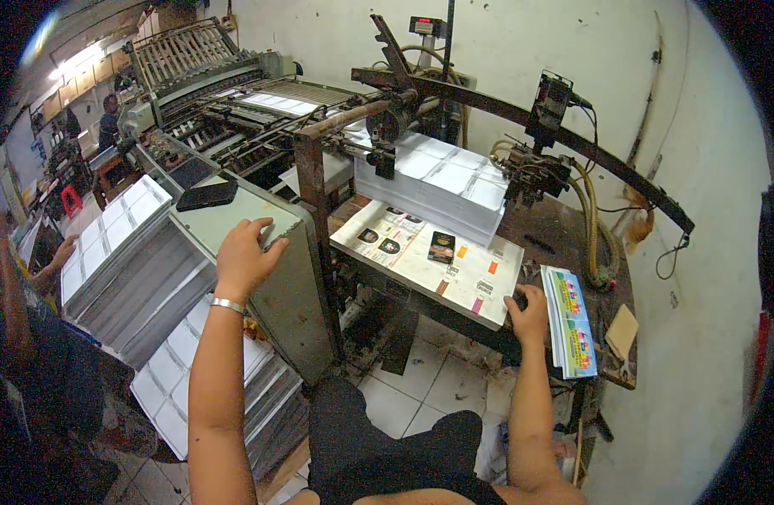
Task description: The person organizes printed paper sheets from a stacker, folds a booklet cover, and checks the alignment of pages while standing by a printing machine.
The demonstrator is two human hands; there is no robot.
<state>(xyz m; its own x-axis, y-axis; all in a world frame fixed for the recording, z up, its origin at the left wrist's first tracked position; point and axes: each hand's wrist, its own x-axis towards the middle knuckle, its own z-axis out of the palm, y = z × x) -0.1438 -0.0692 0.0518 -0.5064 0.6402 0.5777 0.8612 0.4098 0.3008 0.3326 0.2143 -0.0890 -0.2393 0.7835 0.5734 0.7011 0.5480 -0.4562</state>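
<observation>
My left hand is over the grey-green side cover of a large printing machine, fingers spread and nothing held. A dark phone lies on the cover beyond it. My right hand is at the near right corner of a board covered with printed paper, thumb and fingers apart, thumb touching or close to its edge. A small black printed card or packet lies on that board. Just behind stands a thick stack of white printed sheets under the machine's feed arm.
Right of my right hand lie colourful printed sheets and a tan card piece. A curved metal bar with hoses spans the dark table. At left, tall paper stacks lean near another person's hand. Tiled floor shows below.
</observation>
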